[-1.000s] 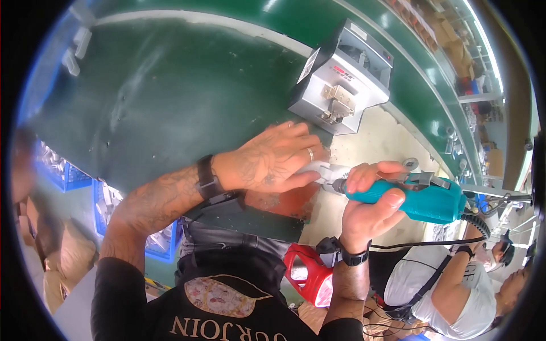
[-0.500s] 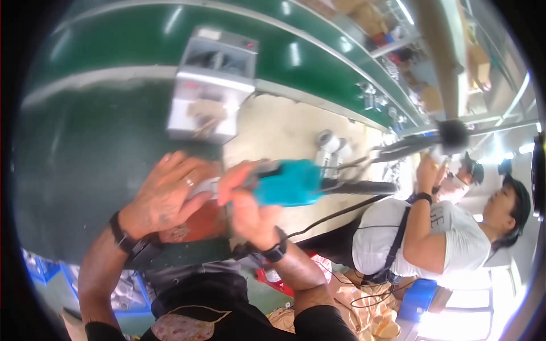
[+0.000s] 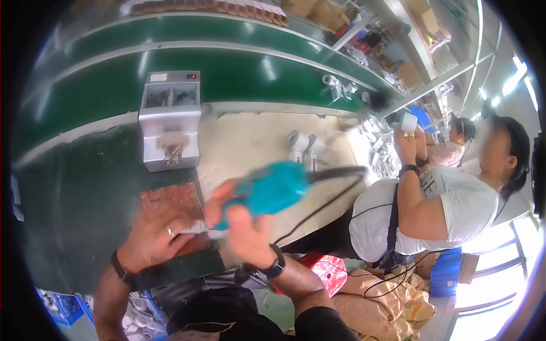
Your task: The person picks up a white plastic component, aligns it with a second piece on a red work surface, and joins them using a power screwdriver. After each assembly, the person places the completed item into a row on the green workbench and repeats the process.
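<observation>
My right hand (image 3: 245,234) is wrapped round a teal electric screwdriver (image 3: 276,186), blurred by motion, whose dark cable end points right. The tool's tip end is toward my left hand (image 3: 152,237). Between thumb and fingers, that hand pinches a small whitish part (image 3: 194,228), partly hidden by the fingers. The part lies close to the screwdriver's front end; I cannot tell whether they touch. Beneath and beyond my left hand is a worn reddish pad (image 3: 173,196) on the dark green table (image 3: 74,187).
A silver box-shaped screw feeder (image 3: 169,126) stands beyond the pad. White cylindrical fittings (image 3: 297,142) stand on the pale board (image 3: 244,133). At the right, a co-worker in a white shirt (image 3: 449,199) holds a white part. Blue crates (image 3: 446,273) and brown paper bags (image 3: 375,298) lie below.
The view has shifted, so the feeder and board appear further left and lower. Both hands have come nearer me relative to the red pad, and the screwdriver has tilted.
</observation>
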A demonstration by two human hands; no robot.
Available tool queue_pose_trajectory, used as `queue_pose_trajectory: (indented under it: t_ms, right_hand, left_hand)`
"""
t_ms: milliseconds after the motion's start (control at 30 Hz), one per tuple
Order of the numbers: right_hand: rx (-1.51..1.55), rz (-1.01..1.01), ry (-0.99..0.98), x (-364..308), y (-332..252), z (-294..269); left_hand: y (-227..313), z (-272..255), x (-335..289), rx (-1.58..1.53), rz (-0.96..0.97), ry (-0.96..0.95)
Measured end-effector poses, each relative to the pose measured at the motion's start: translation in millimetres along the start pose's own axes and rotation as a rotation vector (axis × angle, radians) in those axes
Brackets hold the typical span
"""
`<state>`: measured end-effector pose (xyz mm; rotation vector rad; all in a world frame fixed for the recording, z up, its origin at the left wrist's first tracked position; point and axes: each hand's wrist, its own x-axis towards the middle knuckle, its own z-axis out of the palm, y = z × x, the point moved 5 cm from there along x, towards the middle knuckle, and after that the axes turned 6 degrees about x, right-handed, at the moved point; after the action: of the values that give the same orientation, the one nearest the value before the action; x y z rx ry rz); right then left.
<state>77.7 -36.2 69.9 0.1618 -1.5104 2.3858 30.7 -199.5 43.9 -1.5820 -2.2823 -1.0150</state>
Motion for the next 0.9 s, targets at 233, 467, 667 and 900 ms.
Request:
queue_pose_trajectory:
  t_ms: [233,467,667,900]
  right_hand:
    - [-0.056,-0.124,0.185,-27.4,-34.9,-46.5]
    - [-0.188,0.0,0.157,-33.2,-4.8,-66.0]
    - [-0.201,0.078,0.037,-31.2,2.2,-58.8]
    - [-0.18,0.038,0.07,-30.8,-0.1,-58.8]
  left_hand:
    - [-16.0,-52.8,-72.7,0.032,-0.596,0.22]
    - [-80.3,-92.4,-158.9,0.213,-0.88,0.418]
    - [-96.8,-96.2,-181.8,0.248,-0.921,0.474]
    - [-89.8,-97.4,-177.4,0.273,-0.908,0.457]
